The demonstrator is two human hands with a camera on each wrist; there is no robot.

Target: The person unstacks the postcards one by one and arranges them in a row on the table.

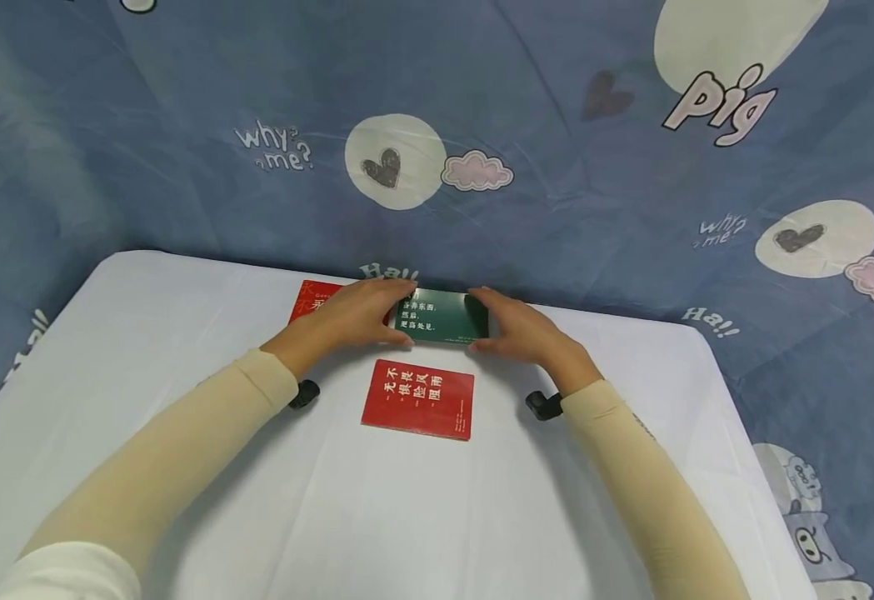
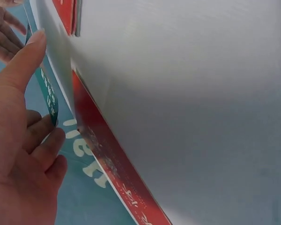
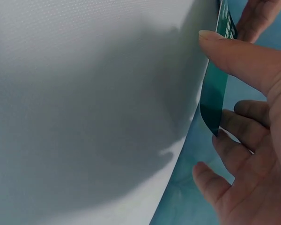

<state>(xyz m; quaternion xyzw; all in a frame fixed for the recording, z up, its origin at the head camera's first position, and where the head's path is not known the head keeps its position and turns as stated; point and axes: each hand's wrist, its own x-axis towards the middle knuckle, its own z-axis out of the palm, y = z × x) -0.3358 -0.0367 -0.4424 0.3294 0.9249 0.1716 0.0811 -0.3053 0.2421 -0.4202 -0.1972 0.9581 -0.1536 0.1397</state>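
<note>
Left hand (image 1: 362, 312) and right hand (image 1: 522, 329) pinch opposite ends of a green booklet (image 1: 444, 321), each with the thumb along the near edge and the fingers at the far side. It is held near the far edge of a white table (image 1: 377, 517); whether any of it touches the cloth, I cannot tell. It is a thin, dark green oblong with rows of white Chinese characters toward its left end and fine white print along the lower edge at the right; both wrist views show it bowed a little between the hands.

Just left of it a red booklet (image 1: 307, 297) with pale lettering lies at the table's back edge, partly covered by the left hand, and a strip of red shows beside the green one's end. Nearer the person, apart from both, lies another red booklet (image 1: 420, 404), slightly askew, with white characters in its upper part and small print at the lower right. Beige sleeves (image 1: 174, 450) cover the forearms. Behind the table hangs a blue cloth (image 1: 556, 242) printed with hearts, pink clouds and words.
</note>
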